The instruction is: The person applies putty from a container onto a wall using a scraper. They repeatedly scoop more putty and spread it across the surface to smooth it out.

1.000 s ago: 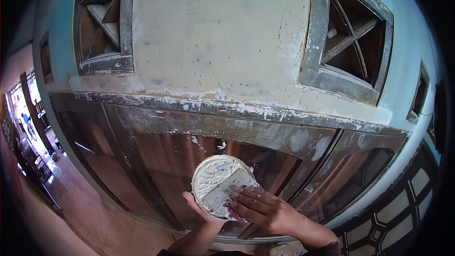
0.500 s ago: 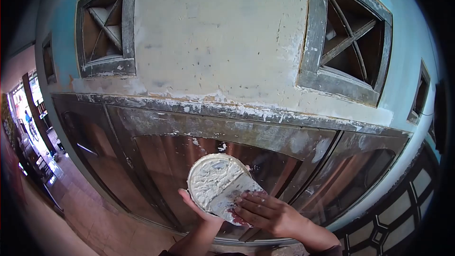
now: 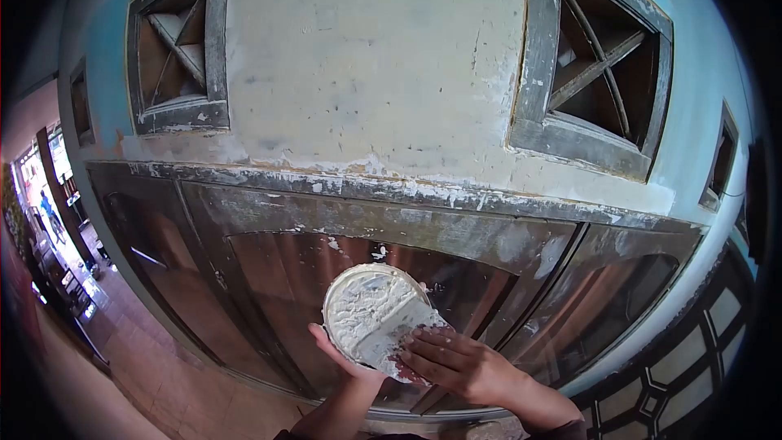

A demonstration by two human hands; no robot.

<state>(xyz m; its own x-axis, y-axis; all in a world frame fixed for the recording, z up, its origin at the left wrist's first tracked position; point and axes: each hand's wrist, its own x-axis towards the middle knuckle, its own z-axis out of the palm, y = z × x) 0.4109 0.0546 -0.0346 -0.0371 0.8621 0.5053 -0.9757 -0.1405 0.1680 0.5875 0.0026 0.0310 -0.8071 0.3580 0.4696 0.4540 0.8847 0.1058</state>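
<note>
My left hand (image 3: 349, 363) supports a round, shallow container or lid (image 3: 327, 315) from below, with the thumb side showing at its left edge. Thick cream-white putty (image 3: 371, 297) covers its top, ridged and uneven. In my right hand (image 3: 460, 368) is a wide, flat scraper (image 3: 393, 336), its blade smeared with white and a reddish-brown part near my fingers. The fingers press along the scraper's back, and its front edge lies on the putty. How deep the container is stays hidden.
Ahead stands a wall (image 3: 375, 57) with patchy filler and small pits. Two wooden vent frames (image 3: 533, 98) (image 3: 218, 41) are set into it. Below runs a worn wooden beam (image 3: 391, 189) above glazed panels (image 3: 269, 293). Tiled floor (image 3: 171, 383) and a bright doorway lie left.
The scraper has shifted slightly up over the putty and tilted a little, with my right hand moving along. My left hand stays nearly still. The view has moved slightly.
</note>
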